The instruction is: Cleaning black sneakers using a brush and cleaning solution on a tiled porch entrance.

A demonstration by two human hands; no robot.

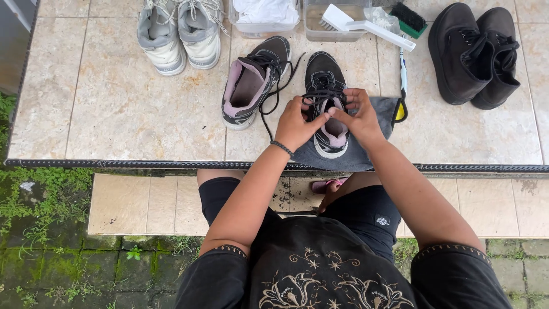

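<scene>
black sneaker point(325, 86) with pink lining, grey cloth point(366, 154), white-grey sneakers point(180, 31), black shoes point(472, 54), beige tiles point(114, 103)

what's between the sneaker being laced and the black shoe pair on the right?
In the head view, between the black sneaker and the black shoe pair lie a blue-handled toothbrush and the grey cloth's edge; otherwise bare tile.

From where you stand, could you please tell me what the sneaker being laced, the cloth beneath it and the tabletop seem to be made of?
The sneaker looks like black mesh fabric with a pink lining and a white rubbery sole. The cloth seems a soft, matte grey textile, since it lies limp and creased. The tabletop appears to be glossy beige ceramic tile, with visible grout lines. Both hands, left and right, pinch the laces.
</scene>
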